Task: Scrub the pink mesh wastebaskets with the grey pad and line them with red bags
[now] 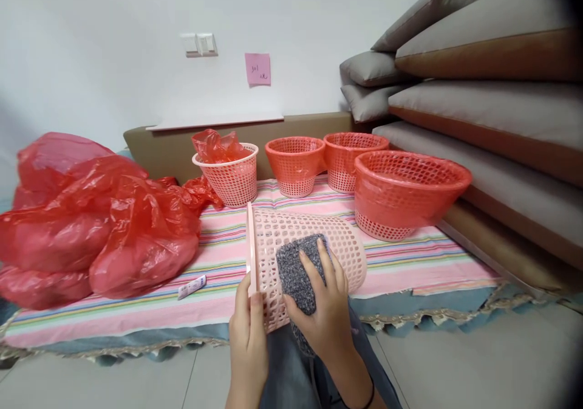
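Observation:
A pale pink perforated basket (314, 223) lies on its side at the near edge of the striped cloth, its rim facing left. My left hand (249, 339) grips that rim, thumb and fingers closed on it. Against the basket's side rests a grey fuzzy cloth (296, 269). My right hand (323, 305) presses on this cloth with its fingers spread, holding it to the basket. The lower part of the cloth hangs down below the right hand.
Behind stand three baskets with red bags over them (296, 154) (350, 147) (396, 196) and a pink basket (234, 181) holding red plastic. Bulging red bags (136, 233) lie left, near a small white packet (192, 287). Cushions (492, 105) are stacked right.

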Tool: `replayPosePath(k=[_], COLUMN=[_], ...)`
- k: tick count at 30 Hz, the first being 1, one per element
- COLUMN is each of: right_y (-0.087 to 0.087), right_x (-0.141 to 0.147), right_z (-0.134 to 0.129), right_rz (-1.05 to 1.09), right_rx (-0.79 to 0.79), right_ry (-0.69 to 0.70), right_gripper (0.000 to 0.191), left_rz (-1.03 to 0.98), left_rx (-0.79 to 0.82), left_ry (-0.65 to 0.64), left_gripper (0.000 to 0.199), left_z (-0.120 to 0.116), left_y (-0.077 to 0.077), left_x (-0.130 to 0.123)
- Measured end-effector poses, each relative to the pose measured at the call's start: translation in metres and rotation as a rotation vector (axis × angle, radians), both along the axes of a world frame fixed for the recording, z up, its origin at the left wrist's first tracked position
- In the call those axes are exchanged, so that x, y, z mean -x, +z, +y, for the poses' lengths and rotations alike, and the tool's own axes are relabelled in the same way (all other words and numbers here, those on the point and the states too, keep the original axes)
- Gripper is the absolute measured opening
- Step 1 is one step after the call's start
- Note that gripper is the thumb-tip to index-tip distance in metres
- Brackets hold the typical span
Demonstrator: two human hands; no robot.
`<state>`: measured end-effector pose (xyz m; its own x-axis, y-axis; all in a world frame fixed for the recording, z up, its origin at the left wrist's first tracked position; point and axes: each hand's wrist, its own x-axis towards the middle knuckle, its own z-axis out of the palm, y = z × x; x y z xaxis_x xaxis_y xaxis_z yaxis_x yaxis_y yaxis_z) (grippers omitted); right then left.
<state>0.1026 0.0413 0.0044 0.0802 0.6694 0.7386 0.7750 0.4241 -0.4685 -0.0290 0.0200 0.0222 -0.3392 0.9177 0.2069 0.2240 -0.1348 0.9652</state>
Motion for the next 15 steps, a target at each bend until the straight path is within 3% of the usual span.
replayPosePath(k=[6,11,15], right_y=[-0.017,-0.023,-0.027], right_x=[0.011,0.016,0.015], right_z=[-0.006,-0.01,-0.015], right_rz=[0.031,0.047,0.044], right_rx=[-0.069,-0.094,-0.124], right_ry=[-0.022,0.029,0.04], right_gripper=[0.055,0.051,0.05], left_rz=[0.243,0.389,0.375], left_rx=[-0.101,-0.127,-0.109], left_ry=[-0.118,-0.167,-0.128], left_gripper=[0.063,0.039,0.022], left_z=[-0.001,0.003,0.003], left_y=[-0.004,0.009,0.008], left_x=[0.009,0.007,0.002])
